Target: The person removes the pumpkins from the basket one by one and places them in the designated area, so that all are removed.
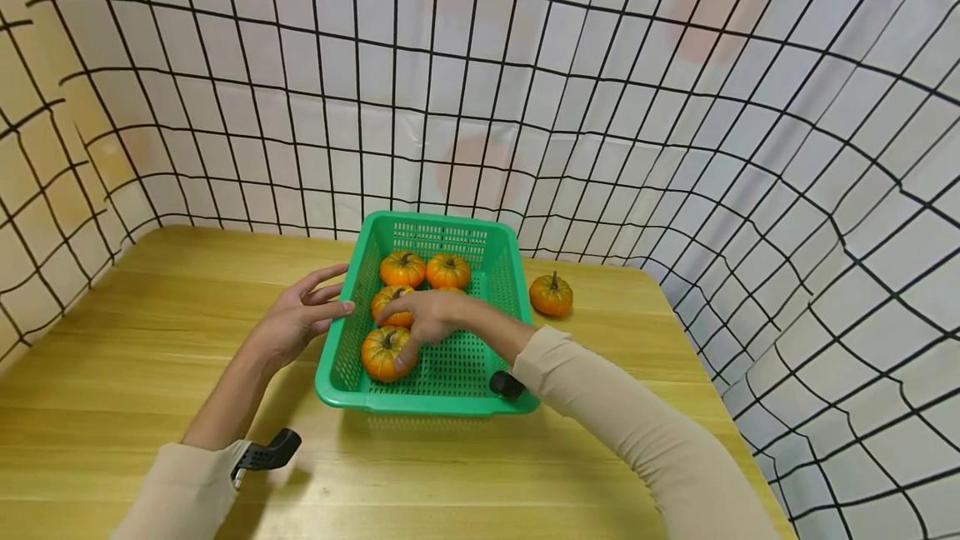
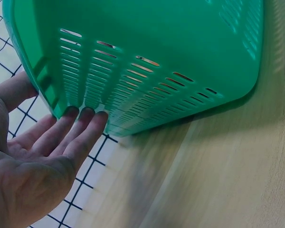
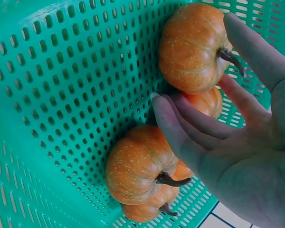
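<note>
A green plastic basket (image 1: 431, 405) with slotted walls holds several small orange pumpkins along its left and back parts. My left hand (image 1: 296, 319) rests against the left side of the basket, thumb at the rim and nearly straight fingers (image 2: 88, 133) touching the outer wall. Inside, my right hand (image 1: 435, 315) reaches over the pumpkins, spread around the front-left pumpkin (image 1: 384, 354), which sits on the basket floor. Its thumb is at that pumpkin's side. In the right wrist view the fingers extend loosely past the same pumpkin (image 3: 190, 52); another pumpkin (image 3: 140, 164) lies below them.
One more pumpkin (image 1: 551, 296) stands on the wooden table (image 1: 337, 482), right of the basket. A white wall covering with a black grid (image 1: 465, 90) encloses the back and sides. Black wrist cameras sit on both arms, the left one (image 1: 272, 450) over the table.
</note>
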A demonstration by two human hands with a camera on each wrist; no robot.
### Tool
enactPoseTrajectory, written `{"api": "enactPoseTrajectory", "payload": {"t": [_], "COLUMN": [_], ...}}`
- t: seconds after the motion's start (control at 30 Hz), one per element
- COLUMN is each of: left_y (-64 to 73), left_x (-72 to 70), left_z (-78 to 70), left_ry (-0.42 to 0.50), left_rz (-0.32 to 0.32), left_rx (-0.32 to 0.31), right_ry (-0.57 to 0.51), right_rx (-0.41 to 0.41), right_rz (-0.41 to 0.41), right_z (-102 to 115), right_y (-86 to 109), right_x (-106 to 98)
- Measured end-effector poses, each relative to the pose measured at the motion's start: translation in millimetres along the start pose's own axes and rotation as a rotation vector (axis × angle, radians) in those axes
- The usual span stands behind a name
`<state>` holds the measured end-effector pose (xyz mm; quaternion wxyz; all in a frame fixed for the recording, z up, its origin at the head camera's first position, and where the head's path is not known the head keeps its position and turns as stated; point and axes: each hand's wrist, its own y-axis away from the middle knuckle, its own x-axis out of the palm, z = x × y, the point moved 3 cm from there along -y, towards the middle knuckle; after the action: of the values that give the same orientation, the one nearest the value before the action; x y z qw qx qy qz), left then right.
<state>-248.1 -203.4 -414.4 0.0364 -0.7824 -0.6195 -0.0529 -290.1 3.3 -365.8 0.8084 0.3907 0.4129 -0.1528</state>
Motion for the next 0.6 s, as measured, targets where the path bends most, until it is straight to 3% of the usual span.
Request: {"api": "enactPoseTrajectory", "payload": {"t": [0.1,0.6], "left_y": [0.3,0.2], "left_x": [0.0,0.3], "left_z": [-0.4,-1.3], "left_ry": [-0.001,-0.008], "left_rz": [0.003,-0.003], "left_rx": [-0.001,-0.005], "right_ry": [0.049,0.013], "right_rx": [0.002,0.031], "right_rz": [-0.002,0.021], "right_z": [0.5,4.2], "right_y": [-1.9,-4.8], "right_x": [0.4,2.5]}}
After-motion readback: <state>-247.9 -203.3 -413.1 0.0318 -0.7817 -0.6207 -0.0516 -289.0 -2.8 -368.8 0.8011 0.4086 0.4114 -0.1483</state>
